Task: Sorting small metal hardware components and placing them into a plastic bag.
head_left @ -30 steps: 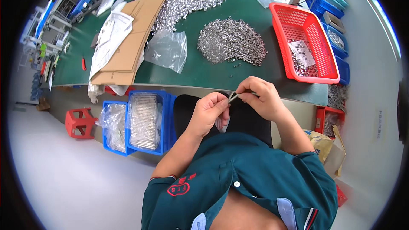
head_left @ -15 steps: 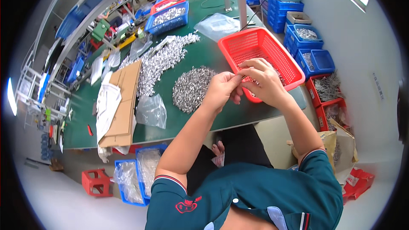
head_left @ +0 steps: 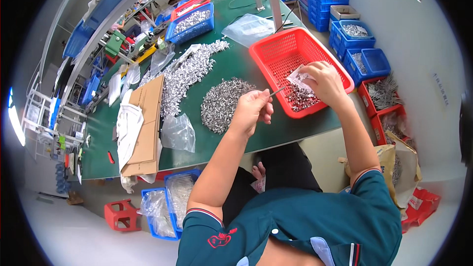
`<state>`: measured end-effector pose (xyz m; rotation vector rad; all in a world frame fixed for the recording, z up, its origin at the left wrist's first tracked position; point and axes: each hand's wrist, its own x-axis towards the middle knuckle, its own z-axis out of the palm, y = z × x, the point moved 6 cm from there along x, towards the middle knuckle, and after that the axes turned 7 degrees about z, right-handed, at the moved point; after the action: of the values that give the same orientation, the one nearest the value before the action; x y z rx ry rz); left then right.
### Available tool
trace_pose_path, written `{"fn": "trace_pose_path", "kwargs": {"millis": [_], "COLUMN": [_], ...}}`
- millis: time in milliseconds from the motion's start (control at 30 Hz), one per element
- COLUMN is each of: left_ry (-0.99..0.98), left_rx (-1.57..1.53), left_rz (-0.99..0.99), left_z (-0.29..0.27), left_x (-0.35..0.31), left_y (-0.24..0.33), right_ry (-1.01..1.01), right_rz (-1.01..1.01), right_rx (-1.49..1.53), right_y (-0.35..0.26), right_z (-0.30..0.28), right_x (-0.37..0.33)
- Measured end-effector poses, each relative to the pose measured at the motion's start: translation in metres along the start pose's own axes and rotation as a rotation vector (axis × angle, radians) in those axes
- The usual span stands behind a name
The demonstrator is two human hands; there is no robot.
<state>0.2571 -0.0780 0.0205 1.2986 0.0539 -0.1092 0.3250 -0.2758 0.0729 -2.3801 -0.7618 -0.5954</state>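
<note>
Pinching the thin rod (head_left: 278, 91) by the left rim of the red basket (head_left: 268, 53), your left hand (head_left: 252, 110) could drop it if that grip loosens; your right hand (head_left: 325, 82), grip unclear, reaches white paper (head_left: 296, 77) inside.

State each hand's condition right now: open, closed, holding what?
Left hand: closed, pinching a thin rod.
Right hand: fingers by the white slip; grip cannot be told.

Head-worn fisheye, close above shirt (head_left: 305, 216), facing down and forward over green table (head_left: 276, 129).
</note>
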Motion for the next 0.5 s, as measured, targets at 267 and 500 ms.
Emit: {"fn": "trace_pose_path", "kwargs": {"millis": [267,500], "left_ry": [-0.008,0.374], "left_rx": [-0.496,-0.343], "left_rz": [-0.027,0.081], "left_z": [-0.052,-0.12], "left_x": [-0.077,-0.164], "left_y": [-0.026,-0.052], "right_ry": [0.038,-0.081], "right_rz": [-0.167,-0.169], "right_rx": [0.374,0.254], "right_y": [-0.102,-0.141], "right_z": [-0.008,0.08], "right_x": [-0.029,-0.058]}}
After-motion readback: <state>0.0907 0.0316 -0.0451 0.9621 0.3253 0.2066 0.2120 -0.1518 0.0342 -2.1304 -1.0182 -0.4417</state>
